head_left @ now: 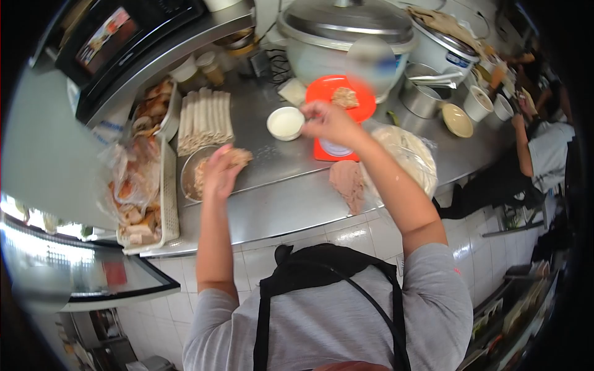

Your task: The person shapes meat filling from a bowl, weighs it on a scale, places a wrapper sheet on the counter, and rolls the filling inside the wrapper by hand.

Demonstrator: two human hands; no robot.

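Observation:
My left hand [218, 175] is closed around a clump of pale shredded filling [239, 157], above a metal bowl [187, 185] that holds more of it. Beside the rim of a small white bowl [284, 122] with white contents, my right hand [333, 127] has its fingers pinched together. Whether anything is between those fingertips is too small to tell. Just behind the right hand is an orange scale [318, 151], partly covered by the hand. A portion of filling [344, 97] lies on its orange plate [365, 111].
Rolled wrappers [204, 120] are stacked at left, near a white basket [168, 210] of bagged food. Round wrappers [405, 161] in plastic and a pinkish cloth [348, 185] lie right. A large cooker [309, 59] stands behind; another person [544, 154] is at far right.

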